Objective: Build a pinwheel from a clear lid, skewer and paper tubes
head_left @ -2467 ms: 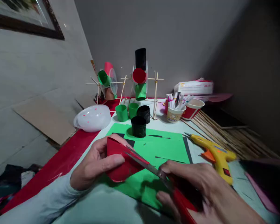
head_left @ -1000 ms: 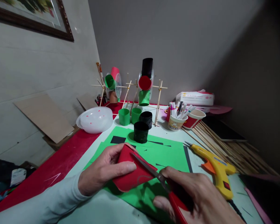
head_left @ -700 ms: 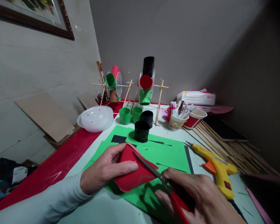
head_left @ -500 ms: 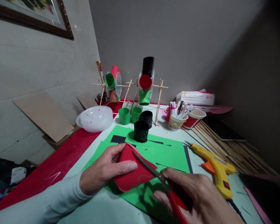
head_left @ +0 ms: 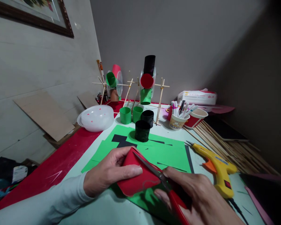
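Red paper (head_left: pixel 139 185) is gripped by the left hand (head_left: pixel 111 171), scissors (head_left: pixel 163 178) by the right hand (head_left: pixel 196 191).

Home craft corner, framed picture (head_left: pixel 35 17), tiled wall (head_left: pixel 37 65)

The left arm wears a long sleeve (head_left: pixel 53 200) of pale, cool-toned cloth, somewhere between light grey and washed-out aqua. The cloth looks thin and plain, fairly close-fitting over the forearm, with soft creases and small folds gathering toward the wrist. It ends in a narrow, smooth cuff (head_left: pixel 84 187) of the same pale shade, snug around the wrist. The left hand (head_left: pixel 112 172) is bare, its thumbnail short. The right hand (head_left: pixel 196 190) is bare too, and so is its wrist, down to the lower edge of the view.
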`<state>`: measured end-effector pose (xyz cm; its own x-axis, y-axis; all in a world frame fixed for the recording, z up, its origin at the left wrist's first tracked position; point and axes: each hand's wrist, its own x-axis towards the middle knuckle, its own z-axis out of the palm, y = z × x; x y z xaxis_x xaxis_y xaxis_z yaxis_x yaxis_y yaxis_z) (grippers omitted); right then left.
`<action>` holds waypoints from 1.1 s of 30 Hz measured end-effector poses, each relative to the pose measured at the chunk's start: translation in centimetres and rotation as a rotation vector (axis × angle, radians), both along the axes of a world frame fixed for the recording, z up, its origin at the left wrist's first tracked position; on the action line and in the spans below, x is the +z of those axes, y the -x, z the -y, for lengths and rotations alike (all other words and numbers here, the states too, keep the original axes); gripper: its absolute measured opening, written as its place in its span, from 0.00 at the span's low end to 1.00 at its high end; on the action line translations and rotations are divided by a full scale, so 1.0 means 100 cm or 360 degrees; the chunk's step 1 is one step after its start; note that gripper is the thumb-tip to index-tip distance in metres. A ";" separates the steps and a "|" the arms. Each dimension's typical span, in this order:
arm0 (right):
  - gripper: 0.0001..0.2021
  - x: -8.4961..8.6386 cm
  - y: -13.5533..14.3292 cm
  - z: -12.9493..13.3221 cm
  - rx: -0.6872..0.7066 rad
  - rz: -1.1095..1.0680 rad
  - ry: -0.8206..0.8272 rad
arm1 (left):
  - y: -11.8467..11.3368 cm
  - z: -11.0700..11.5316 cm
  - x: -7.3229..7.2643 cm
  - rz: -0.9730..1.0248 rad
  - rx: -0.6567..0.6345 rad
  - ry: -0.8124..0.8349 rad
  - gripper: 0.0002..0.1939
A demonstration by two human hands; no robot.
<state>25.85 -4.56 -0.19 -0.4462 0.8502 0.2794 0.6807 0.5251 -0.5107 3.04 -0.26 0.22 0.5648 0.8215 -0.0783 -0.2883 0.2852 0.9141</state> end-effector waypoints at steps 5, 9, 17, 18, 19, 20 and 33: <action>0.07 0.002 0.000 0.003 0.0004 0.0051 0.0092 | 0.001 -0.001 0.000 -0.0015 -0.0023 -0.0034 0.04; 0.11 0.002 -0.001 0.000 0.0049 -0.0044 0.0101 | 0.001 -0.002 -0.002 -0.0093 -0.0038 -0.0061 0.06; 0.12 0.001 0.001 0.000 0.0027 -0.0080 0.0207 | -0.003 0.000 -0.003 -0.0064 -0.0082 -0.0008 0.04; 0.10 0.001 0.001 0.002 0.0020 -0.0078 0.0233 | -0.003 0.000 -0.002 -0.0060 -0.0061 -0.0002 0.05; 0.08 0.001 0.002 0.003 0.0015 -0.0077 0.0245 | -0.004 0.001 -0.001 -0.0056 -0.0040 0.0002 0.05; 0.08 0.001 0.002 0.004 0.0019 -0.0074 0.0245 | -0.004 0.001 0.000 -0.0054 -0.0031 0.0000 0.06; 0.15 0.001 0.004 0.003 0.0002 -0.0093 0.0358 | -0.004 0.000 0.001 -0.0286 -0.0062 0.0028 0.10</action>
<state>25.47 -4.85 -0.09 -0.4358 0.8935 0.1082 0.6461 0.3943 -0.6535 3.40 -0.26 0.28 0.5718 0.7969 -0.1949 -0.1092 0.3093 0.9447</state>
